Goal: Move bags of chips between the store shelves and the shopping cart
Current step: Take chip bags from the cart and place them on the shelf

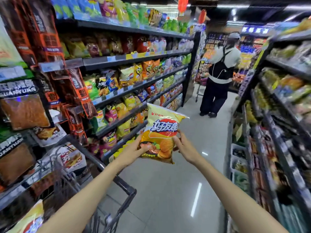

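Two hands hold one yellow bag of chips (160,133) in front of you, out over the aisle floor (176,190). Your left hand (133,151) grips the bag at its lower left side, the fingers curled around the edge and the thumb on the printed front. Your right hand (182,147) takes the lower right side — the thumb lies on the front, the other fingers go behind the bag where you cannot see them. The bag stands nearly upright between both hands, its top leaning a little to the right, and it touches no shelf.

To your left are the store shelves (127,88) full of chip bags, near the held bag but apart from it. The shopping cart (117,180) stands lower left, under your left forearm — another yellow bag (28,221) shows at the bottom-left corner. Farther down the aisle stands a person with a black backpack (218,73).
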### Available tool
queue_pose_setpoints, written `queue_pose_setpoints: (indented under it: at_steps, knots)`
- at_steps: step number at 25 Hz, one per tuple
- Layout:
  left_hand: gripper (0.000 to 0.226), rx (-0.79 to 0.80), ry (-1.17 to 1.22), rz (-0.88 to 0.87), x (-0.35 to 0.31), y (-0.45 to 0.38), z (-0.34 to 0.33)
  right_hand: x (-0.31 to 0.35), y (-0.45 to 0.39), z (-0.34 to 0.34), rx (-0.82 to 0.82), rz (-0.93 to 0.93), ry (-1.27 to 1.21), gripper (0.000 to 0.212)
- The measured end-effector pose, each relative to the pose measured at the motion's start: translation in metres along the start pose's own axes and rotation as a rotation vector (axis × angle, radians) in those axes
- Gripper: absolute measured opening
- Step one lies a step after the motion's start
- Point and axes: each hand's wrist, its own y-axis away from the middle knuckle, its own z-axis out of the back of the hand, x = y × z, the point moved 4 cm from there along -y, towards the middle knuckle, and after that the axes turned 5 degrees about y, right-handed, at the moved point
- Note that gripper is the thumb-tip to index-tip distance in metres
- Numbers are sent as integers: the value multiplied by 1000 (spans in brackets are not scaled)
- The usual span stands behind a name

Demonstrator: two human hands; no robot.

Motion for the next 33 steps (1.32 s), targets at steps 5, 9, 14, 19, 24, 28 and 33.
queue_pose_setpoints:
  at_steps: [5,9,14,19,24,28,33]
  knots:
    - [62,80,81,4,25,-103,0,-26,-97,30,-11,-76,5,49]
    - [62,46,79,32,41,-178,20,-38,-183,35,-7,-65,14,46]
    - [55,52,25,85,63,-251,33,-80,-270,24,39,-91,-37,39]
    - [68,-30,-2,192,114,-301,50,-108,-356,-8,170,-80,-37,39]
    - [67,-191,-79,305,136,-365,70,-123,-462,-15,297,48,10,43]
    - [52,-287,-104,349,124,-428,74,-135,-553,1,391,109,92,66]
    - [66,-361,-113,404,122,-485,102,-117,-636,-2,504,158,101,66]
